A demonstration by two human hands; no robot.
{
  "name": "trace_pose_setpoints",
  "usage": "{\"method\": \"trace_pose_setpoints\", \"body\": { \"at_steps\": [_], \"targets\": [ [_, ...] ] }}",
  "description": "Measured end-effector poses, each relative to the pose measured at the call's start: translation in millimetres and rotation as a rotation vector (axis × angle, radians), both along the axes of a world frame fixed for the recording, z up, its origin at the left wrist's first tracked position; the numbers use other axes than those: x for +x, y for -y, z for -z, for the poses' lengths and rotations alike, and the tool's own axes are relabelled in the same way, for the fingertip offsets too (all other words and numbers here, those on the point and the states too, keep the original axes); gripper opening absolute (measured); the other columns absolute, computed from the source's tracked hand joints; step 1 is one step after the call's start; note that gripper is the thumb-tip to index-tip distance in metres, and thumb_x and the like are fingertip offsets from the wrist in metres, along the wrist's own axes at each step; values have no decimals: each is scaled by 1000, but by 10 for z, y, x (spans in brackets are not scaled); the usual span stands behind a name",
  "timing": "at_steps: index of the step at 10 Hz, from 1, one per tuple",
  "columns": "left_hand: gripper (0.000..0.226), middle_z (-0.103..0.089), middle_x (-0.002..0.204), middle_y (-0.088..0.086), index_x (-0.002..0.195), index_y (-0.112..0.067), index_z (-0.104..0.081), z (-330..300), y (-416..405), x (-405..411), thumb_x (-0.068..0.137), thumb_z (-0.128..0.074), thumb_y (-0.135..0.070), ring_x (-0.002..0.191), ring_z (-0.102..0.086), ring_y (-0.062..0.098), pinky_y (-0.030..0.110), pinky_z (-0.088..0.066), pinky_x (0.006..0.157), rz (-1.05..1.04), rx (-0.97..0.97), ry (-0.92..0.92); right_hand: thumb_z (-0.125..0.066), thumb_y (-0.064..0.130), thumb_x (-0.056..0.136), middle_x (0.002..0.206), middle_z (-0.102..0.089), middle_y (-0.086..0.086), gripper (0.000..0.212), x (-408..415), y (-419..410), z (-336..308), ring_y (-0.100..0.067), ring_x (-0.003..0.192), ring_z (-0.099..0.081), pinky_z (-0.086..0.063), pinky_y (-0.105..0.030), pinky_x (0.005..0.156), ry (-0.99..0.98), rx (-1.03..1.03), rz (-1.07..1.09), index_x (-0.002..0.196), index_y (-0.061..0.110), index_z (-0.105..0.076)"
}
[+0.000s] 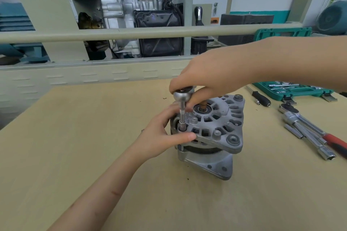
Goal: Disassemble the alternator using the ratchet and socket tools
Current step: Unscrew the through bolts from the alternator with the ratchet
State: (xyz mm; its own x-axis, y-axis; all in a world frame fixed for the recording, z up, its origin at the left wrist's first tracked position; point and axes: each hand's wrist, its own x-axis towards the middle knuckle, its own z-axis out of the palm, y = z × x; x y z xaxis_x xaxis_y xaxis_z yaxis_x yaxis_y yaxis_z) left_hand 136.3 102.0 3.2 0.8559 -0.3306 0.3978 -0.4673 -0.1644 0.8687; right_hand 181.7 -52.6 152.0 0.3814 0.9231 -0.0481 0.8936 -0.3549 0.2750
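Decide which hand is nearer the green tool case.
Right. The right hand grips the ratchet above the alternator, on the tool case side; the left hand holds the alternator's far side.

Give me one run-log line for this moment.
step: loosening bolt | right hand: grips ratchet head | socket: upright on alternator | left hand: steadies alternator | table: spare tools right
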Motion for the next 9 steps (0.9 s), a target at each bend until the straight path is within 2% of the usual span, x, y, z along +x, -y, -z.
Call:
{"method": "trace_pose_setpoints", "body": {
  "at_steps": [1,2,3,4,5,6,7,8,9],
  "targets": [
    [49,-53,123,-28,108,-41,-55,-5,-13,9,62,-73,-40,120,-46,-5,10,-37,95,-6,28,-17,-46,50,81,65,-51,7,36,-131,4,-99,3,58,-48,-39,-4,64,-119,126,80,95,19,-57],
    [59,-43,129,-37,112,-48,-51,-71,-93,18,59,-75,-42,126,-35,-10,8,-31,100,32,140,-40,-38,60,70,69,-57,10,55,-169,128,-308,7,68,-54,-43,-5,68,-193,300,91,92,13,-57],
    [80,-32,137,-31,121,-50,-37,-139,-194,15,56,-82,-43,129,-27,-11,0,-23,97,-54,302,-70,-42,59,68,77,-66,3,55,-170,321,-391,-1,71,-62,-48,-18,75,-233,408,129,96,14,-58],
    [77,-46,126,-15,117,-33,-40,-157,-192,-62,54,-81,-51,119,-42,-1,9,-31,91,-275,459,-107,-41,62,67,78,-68,4,52,-201,431,-235,-3,70,-63,-47,-24,74,-229,375,184,94,21,-59],
    [61,-53,97,-17,97,-31,-46,-146,-144,-213,51,-66,-65,91,-51,-4,15,-41,74,-416,559,-116,-40,64,65,76,-67,5,48,-208,530,-84,-7,69,-61,-45,-28,68,-237,376,238,89,27,-57],
    [19,-53,83,-15,74,-40,-50,-26,-47,-364,67,-61,-54,79,-52,-3,17,-42,69,-396,617,-56,-39,65,66,71,-63,2,44,-205,594,32,-9,68,-56,-43,-29,66,-251,389,253,86,30,-55],
    [18,-57,77,-8,66,-37,-59,151,30,-438,78,-67,-26,70,-53,0,12,-38,62,-424,392,-56,-38,65,65,73,-63,2,40,-195,634,104,-8,70,-56,-43,-26,65,-270,407,259,85,33,-53],
    [19,-59,74,-6,66,-31,-66,227,51,-435,77,-70,-16,63,-52,0,10,-36,58,-468,204,-78,-37,65,65,73,-62,3,47,-212,634,160,-8,70,-54,-42,-27,65,-269,410,253,90,29,-56],
    [18,-59,71,-7,67,-30,-68,267,64,-434,76,-71,-15,60,-52,-2,8,-37,58,-473,132,-68,-38,65,65,72,-62,5,52,-228,629,193,-7,71,-55,-43,-27,64,-299,430,259,93,25,-58]
  ]
}}
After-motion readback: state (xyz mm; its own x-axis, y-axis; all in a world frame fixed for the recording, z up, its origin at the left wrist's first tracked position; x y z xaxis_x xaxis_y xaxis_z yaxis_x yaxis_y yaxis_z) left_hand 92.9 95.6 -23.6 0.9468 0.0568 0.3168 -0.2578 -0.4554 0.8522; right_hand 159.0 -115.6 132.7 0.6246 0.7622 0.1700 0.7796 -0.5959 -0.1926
